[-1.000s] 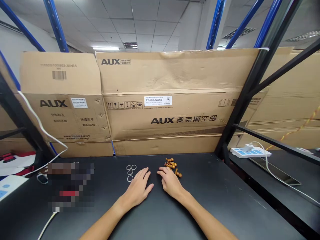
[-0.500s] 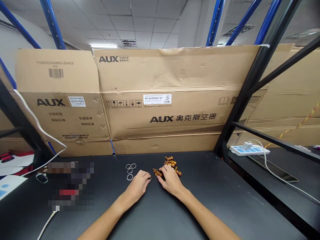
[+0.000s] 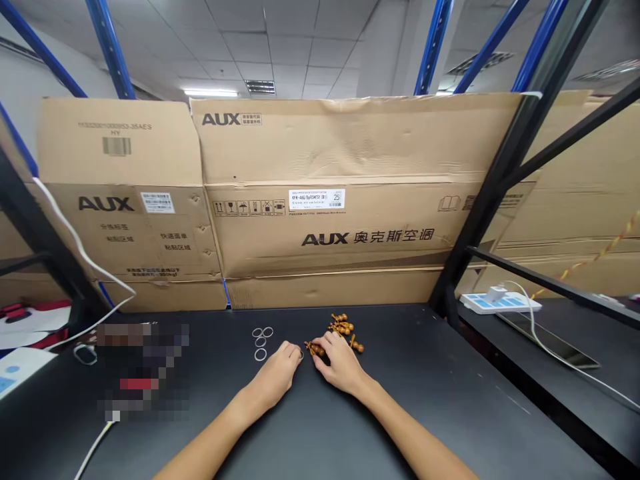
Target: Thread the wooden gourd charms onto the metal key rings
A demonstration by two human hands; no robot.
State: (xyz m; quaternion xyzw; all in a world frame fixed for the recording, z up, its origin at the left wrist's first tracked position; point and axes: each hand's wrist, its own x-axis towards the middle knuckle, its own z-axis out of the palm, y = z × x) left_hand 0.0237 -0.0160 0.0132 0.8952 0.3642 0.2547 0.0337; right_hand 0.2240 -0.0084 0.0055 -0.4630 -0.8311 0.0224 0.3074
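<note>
My left hand (image 3: pixel 277 373) rests low on the black tabletop, fingers curled together in a pinch. At its fingertips shows the edge of a metal ring (image 3: pixel 302 355). Just to the right, my right hand (image 3: pixel 343 363) has its thumb and fingers around a small brown wooden gourd pendant (image 3: pixel 317 349) with a cord loop. Part of the pendant is hidden by the fingers. Beyond that hand lie several more gourd pendants (image 3: pixel 342 328), and another pendant (image 3: pixel 358 345) is at its right side. Several silver rings (image 3: pixel 255 355) lie flat beyond my left hand.
Cardboard boxes (image 3: pixel 370 153) stand along the back edge of the black table (image 3: pixel 310 433). A blurred-out item (image 3: pixel 137 384) and a white cable (image 3: pixel 95 448) are at the left. To the right, past a black frame post (image 3: pixel 480 193), is a power strip (image 3: pixel 483 303).
The right hand's thumb and fingers have closed in around the nearest gourd pendant. My left hand has barely shifted, and more of its ring shows. The view has moved slightly.
</note>
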